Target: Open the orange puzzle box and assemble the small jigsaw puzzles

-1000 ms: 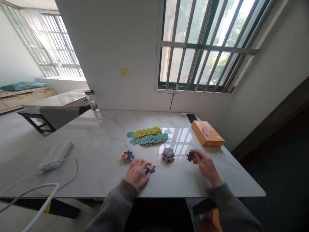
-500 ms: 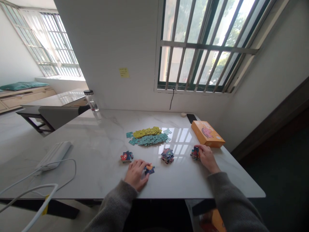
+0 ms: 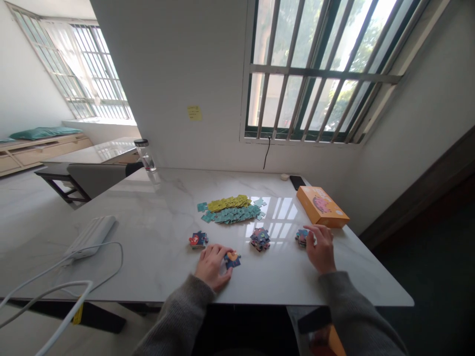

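Observation:
My left hand (image 3: 213,267) rests on the table, thumb and forefinger pinching the edges of a dark blue puzzle piece (image 3: 233,259) with an orange shape. Left of it is a short stack of puzzle pieces (image 3: 198,240), red and dark blue on top. A messier pile of puzzle pieces (image 3: 260,239) stands between my hands. My right hand (image 3: 321,249) is curled just beside a small right-hand pile (image 3: 301,238), which has a light blue piece on top. Its fingers appear to grip a puzzle piece, mostly hidden behind them.
Farther back lie overlapping rows of yellow pieces (image 3: 230,202) and teal pieces (image 3: 233,214). An orange box (image 3: 322,206) and a black phone (image 3: 297,182) are at the right. A white device (image 3: 92,237) with cables is at the left, a clear bottle (image 3: 145,155) behind it.
My right hand has drawn back slightly from the right pile. The dark piece that topped this pile is gone, and a light blue one shows. My left hand stays on its piece.

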A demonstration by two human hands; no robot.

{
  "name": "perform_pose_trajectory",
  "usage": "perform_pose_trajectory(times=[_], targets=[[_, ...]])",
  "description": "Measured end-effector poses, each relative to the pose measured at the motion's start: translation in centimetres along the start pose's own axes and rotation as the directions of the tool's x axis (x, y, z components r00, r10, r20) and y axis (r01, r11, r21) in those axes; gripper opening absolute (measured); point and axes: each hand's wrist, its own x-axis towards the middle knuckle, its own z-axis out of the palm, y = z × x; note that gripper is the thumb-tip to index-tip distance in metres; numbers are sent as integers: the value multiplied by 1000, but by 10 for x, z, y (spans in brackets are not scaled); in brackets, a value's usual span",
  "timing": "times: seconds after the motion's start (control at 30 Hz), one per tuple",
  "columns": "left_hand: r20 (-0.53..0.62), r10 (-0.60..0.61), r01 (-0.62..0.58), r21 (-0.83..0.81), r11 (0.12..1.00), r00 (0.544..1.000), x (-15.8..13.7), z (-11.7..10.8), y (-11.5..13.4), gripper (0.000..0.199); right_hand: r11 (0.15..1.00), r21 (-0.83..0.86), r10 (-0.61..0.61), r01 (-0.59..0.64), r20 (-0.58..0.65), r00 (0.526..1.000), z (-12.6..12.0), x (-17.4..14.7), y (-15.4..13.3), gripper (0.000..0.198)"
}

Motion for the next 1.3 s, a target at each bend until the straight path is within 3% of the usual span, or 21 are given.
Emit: perform_pose_trajectory(times=[0.13, 0.23, 0.33, 0.43, 0.53, 0.63, 0.73, 0.9, 1.03, 1.2, 1.3], targets=[[-3, 59, -59, -12, 998, 998, 0, 2, -4, 40, 974, 202, -106, 100, 18, 994, -1, -22, -49, 24], [-17, 153, -153, -21, 988, 988, -2, 3, -5, 40, 896, 418, -248, 151, 188, 950, 5, -40, -95, 33], [-68, 243, -244, -14, 970, 968, -4, 2, -2, 37, 844, 525, -356, 112, 392, 848, 14, -51, -138, 41], [-126, 310, -314, -20, 949, 942, -7, 1, 1, 29, 858, 512, -260, -36, 494, 830, 26, -53, -161, 40], [-165, 350, -363, -55, 930, 922, -10, 1, 2, 22, 812, 518, -113, -271, 594, 797, 37, -52, -166, 37], [-178, 363, -380, -78, 922, 915, -12, 1, 2, 17, 695, 579, -97, -427, 663, 742, 46, -53, -164, 36], [-159, 362, -377, -74, 923, 918, -12, 1, 2, 25, 594, 628, -97, -503, 676, 730, 49, -55, -161, 38], [-104, 336, -344, -77, 936, 936, -11, 2, 5, 28, 553, 638, -101, -536, 690, 717, 45, -52, -162, 37], [-190, 271, -291, -83, 953, 944, -9, -10, -5, 25, 614, 619, -49, -491, 650, 758, 38, -48, -165, 37], [-315, 107, -134, -65, 989, 943, -2, -49, -57, 17, 669, 611, -55, -423, 608, 792, 33, -50, -167, 36], [-308, 37, -64, -78, 995, 951, 3, -66, -89, 13, 688, 614, -70, -388, 588, 806, 35, -52, -166, 37]])
